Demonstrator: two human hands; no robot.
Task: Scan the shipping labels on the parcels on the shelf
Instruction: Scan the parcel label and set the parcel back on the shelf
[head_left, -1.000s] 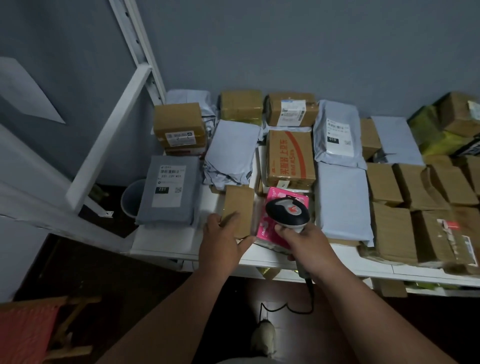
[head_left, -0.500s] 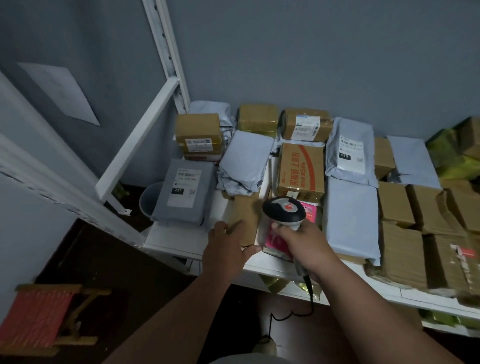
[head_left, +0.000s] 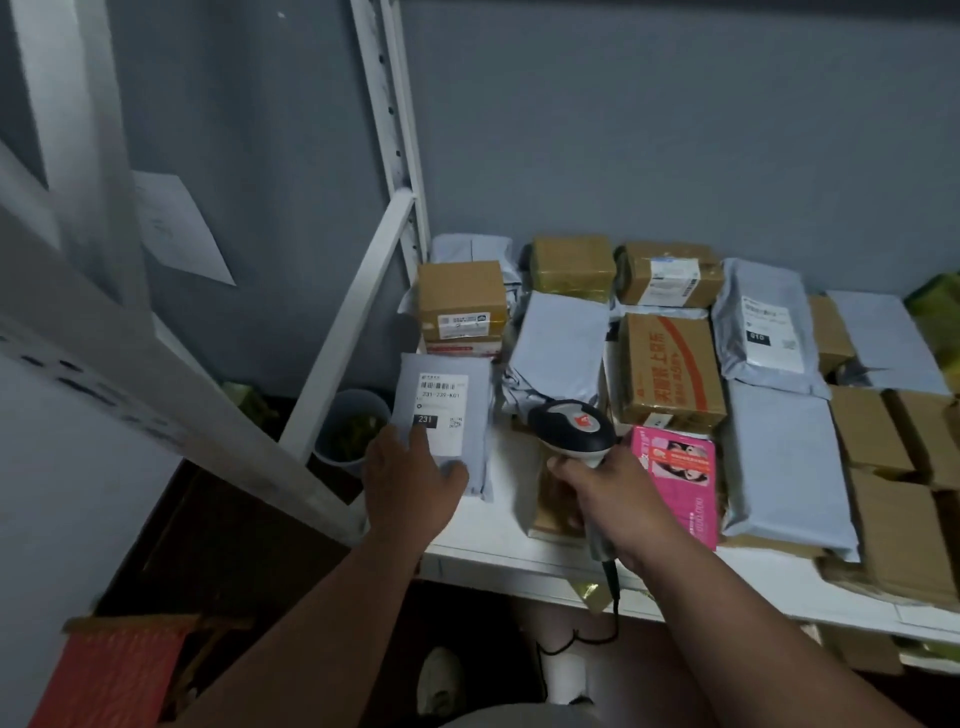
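Observation:
A grey mailer bag (head_left: 475, 410) with a white shipping label (head_left: 441, 410) marked 231 lies at the left front of the white shelf (head_left: 498, 540). My left hand (head_left: 410, 478) rests on the bag's near end, fingers over the label's lower edge and thumb against the bag's front. My right hand (head_left: 608, 499) grips the handle of a black and grey barcode scanner (head_left: 571, 428), whose head sits just right of that bag. A small brown box (head_left: 553, 499) lies under the scanner, mostly hidden. A pink box (head_left: 680, 483) lies to its right.
Brown cartons (head_left: 670, 371) and grey mailers (head_left: 784, 462) crowd the shelf to the back and right. A white upright post (head_left: 392, 130) and slanted brace (head_left: 348, 327) stand at the shelf's left end, a bucket (head_left: 350, 431) below. A red stool (head_left: 119, 670) stands on the floor.
My left hand left the small brown box and moved left onto the grey mailer with the 231 label. The scanner shifted left with it, and the view swung left.

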